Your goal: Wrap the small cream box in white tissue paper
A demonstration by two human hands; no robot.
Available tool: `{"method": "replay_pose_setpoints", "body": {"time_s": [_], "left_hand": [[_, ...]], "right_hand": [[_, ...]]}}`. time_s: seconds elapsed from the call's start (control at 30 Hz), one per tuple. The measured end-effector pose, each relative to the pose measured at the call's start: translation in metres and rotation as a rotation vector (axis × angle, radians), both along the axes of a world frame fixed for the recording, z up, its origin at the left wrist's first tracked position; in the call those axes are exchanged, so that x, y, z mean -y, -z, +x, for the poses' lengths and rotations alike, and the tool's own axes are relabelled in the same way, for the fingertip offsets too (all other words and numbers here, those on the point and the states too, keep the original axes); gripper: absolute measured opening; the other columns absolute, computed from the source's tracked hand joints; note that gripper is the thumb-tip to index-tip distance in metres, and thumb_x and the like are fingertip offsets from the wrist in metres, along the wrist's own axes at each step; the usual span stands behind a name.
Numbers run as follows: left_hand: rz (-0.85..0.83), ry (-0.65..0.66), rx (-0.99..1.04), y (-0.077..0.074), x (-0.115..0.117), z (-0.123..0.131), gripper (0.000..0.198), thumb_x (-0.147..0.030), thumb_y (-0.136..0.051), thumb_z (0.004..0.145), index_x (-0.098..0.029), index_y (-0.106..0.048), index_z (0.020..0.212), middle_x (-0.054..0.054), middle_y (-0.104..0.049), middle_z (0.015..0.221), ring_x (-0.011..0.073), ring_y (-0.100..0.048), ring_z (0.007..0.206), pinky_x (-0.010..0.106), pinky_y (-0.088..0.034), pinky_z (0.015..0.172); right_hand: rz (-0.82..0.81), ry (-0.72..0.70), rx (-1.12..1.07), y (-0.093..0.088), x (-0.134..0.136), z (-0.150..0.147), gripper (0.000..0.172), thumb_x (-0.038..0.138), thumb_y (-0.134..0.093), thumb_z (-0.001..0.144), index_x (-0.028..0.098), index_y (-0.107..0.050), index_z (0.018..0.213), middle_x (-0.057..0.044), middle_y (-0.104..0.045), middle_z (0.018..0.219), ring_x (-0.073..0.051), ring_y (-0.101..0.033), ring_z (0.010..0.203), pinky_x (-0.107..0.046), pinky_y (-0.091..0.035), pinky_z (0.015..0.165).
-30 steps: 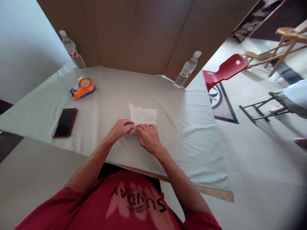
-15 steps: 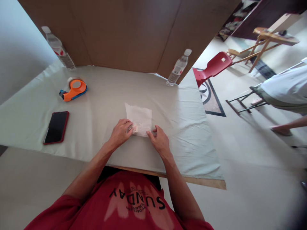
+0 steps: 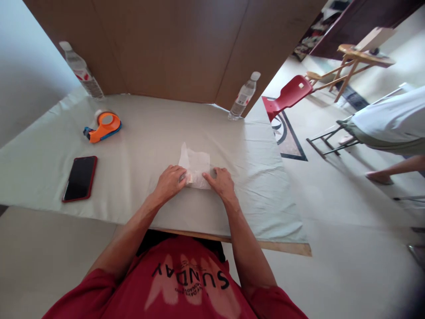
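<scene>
A thin white sheet [image 3: 198, 160], crinkled like tissue or soft wrap, lies on the cloth-covered table in front of me. My left hand [image 3: 171, 180] is closed at its left side, where the upper left corner stands up. By the left fingertips, a small pale beige piece [image 3: 190, 178] shows on the sheet; its kind is too small to make out. My right hand [image 3: 221, 181] grips the right edge, thumb on top of the sheet and fingers curled beside it. What lies under the left fingers is hidden.
On the left are an orange tape dispenser [image 3: 105, 126] and a red-edged phone [image 3: 79, 178]. One water bottle [image 3: 83, 72] stands back left, another [image 3: 244, 98] back right, before a brown cardboard panel [image 3: 172, 48]. Beyond the table are a red chair [image 3: 288, 95] and a seated person [image 3: 392, 117].
The sheet's left side has lifted and folded inward toward the right. My right thumb has moved slightly up along the right edge. The view has shifted a little.
</scene>
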State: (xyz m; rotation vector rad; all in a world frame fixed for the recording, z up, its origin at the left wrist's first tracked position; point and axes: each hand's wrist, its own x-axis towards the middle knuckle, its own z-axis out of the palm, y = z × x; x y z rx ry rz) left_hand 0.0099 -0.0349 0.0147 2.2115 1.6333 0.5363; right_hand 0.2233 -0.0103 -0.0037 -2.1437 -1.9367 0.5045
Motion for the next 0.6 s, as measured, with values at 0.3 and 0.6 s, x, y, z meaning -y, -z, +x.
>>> {"method": "replay_pose_setpoints", "body": {"time_s": [0.3, 0.6], "left_hand": [[-0.039, -0.016, -0.024, 0.000, -0.002, 0.002, 0.024, -0.020, -0.057, 0.092, -0.018, -0.071, 0.111, 0.009, -0.072, 0.118, 0.0257, -0.062, 0.109, 0.041, -0.050, 0.100], [-0.009, -0.004, -0.025, 0.003, -0.003, 0.001, 0.021, -0.019, -0.056, 0.091, -0.019, -0.071, 0.106, 0.010, -0.072, 0.112, 0.0254, -0.062, 0.104, 0.041, -0.050, 0.097]], "right_hand": [[0.075, -0.014, -0.368, 0.017, -0.014, -0.003, 0.018, 0.037, -0.067, 0.077, 0.019, -0.062, 0.079, -0.006, -0.066, 0.089, -0.020, -0.061, 0.084, -0.035, -0.048, 0.083], [0.007, 0.021, -0.490, 0.018, 0.002, 0.004, 0.040, 0.040, -0.066, 0.073, 0.017, -0.065, 0.105, 0.001, -0.061, 0.069, -0.017, -0.056, 0.067, -0.030, -0.043, 0.067]]}}
